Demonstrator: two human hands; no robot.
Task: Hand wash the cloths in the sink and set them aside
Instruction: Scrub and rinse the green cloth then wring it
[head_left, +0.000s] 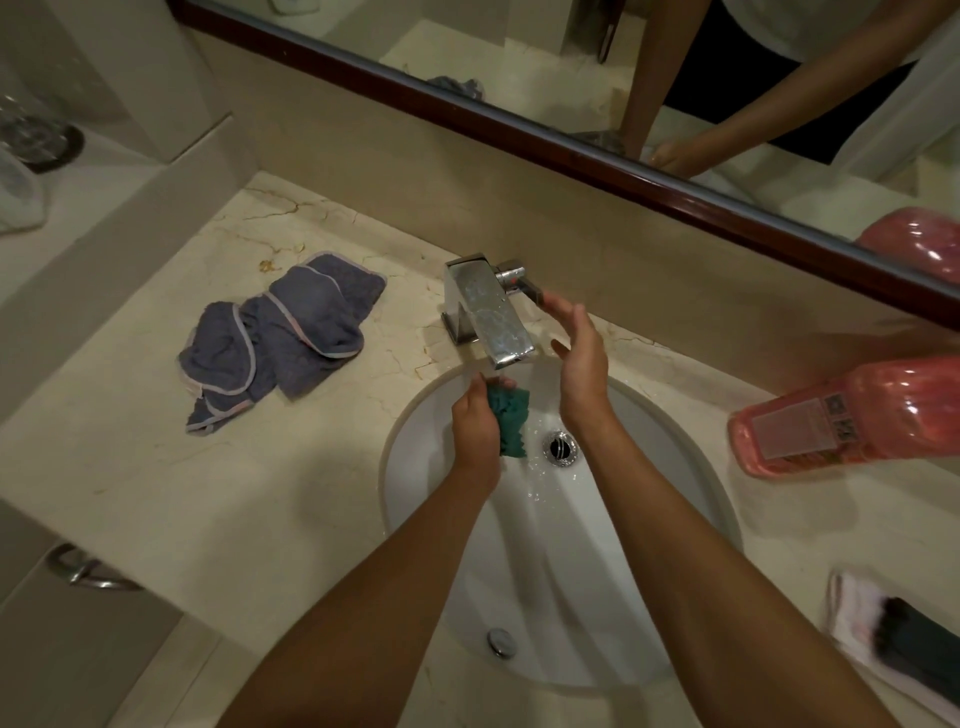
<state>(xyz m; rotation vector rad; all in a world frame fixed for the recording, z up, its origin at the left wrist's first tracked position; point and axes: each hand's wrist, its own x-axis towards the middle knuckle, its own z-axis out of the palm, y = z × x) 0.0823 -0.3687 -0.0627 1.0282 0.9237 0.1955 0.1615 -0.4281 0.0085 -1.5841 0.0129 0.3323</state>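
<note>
Head view: we find the left hand (475, 431) gripping a bunched teal cloth (510, 418) under the chrome square faucet (488, 312), over the white oval sink (670, 447). The right hand (579, 358) is released, fingers straight, near the faucet lever. We judge washing partly done: grey pink-trimmed cloths (280, 332) lie on the marble counter, whether washed we cannot tell.

Left hand (475, 431) gripped a bunched teal cloth (510, 421) over the white sink (649, 597), just under the chrome faucet (488, 312) spout. Right hand (579, 358) was flat, fingers straight, fingertips at the faucet lever (522, 283). Grey cloths (280, 332) lay heaped on the counter (156, 467), centre left. Pink bottle (852, 415) lay at right edge of frame.
</note>
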